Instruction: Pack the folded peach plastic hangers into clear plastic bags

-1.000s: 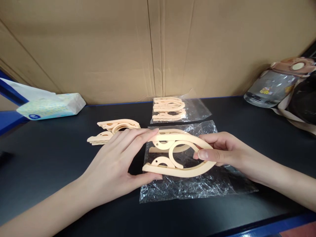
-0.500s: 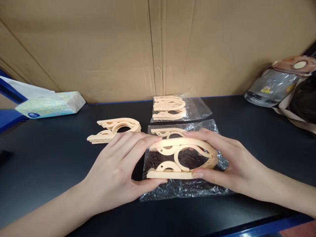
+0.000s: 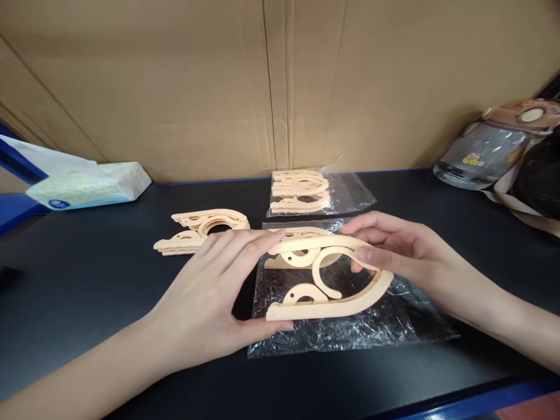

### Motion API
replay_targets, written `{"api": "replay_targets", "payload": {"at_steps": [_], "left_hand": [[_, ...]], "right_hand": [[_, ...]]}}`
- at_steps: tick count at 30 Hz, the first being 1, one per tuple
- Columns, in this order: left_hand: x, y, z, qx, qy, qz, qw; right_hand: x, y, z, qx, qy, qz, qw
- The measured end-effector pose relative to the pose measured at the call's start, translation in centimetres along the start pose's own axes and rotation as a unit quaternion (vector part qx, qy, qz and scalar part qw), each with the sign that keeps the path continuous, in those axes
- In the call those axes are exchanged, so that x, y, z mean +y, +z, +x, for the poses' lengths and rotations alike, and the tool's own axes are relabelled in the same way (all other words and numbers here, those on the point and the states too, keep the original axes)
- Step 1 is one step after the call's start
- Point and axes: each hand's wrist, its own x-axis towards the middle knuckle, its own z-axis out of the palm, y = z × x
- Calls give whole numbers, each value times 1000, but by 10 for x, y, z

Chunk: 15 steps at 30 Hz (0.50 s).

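A cream folding clothes hanger (image 3: 345,309), folded with its hook curled inside, is held up between both hands. My left hand (image 3: 210,291) grips its left end, fingers on the upper arm and thumb under the lower one. My right hand (image 3: 402,251) pinches the upper right curve, with its thumb on the near face and fingers behind. Beneath lies a clear plastic bag (image 3: 332,338), with another cream hanger partly hidden behind the held one. Left of the bag, a stack of folded hangers (image 3: 179,242) rests on the table, partly covered by my left hand.
Farther back lies a second clear bag (image 3: 350,189) with several folded hangers (image 3: 300,186) in it. A tissue pack (image 3: 96,184) is at the back left. A transparent water bottle (image 3: 481,151) with a strap stands at the right. Cardboard (image 3: 196,87) walls the back of the black table (image 3: 79,280).
My right hand has shifted its grip from spanning both hanger arms to pinching the upper right curve. The hanger has moved slightly right and tilted. My left hand has barely moved.
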Motion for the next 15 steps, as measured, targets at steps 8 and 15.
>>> {"api": "replay_targets", "payload": {"at_steps": [8,15], "left_hand": [[1,0,-1,5,-7,-34,999],[3,-1,-1,4,-22,-45,999]], "right_hand": [[-1,1,1,13,-6,-9,1000],[-1,-1,1,-2,9,-4,1000]]}}
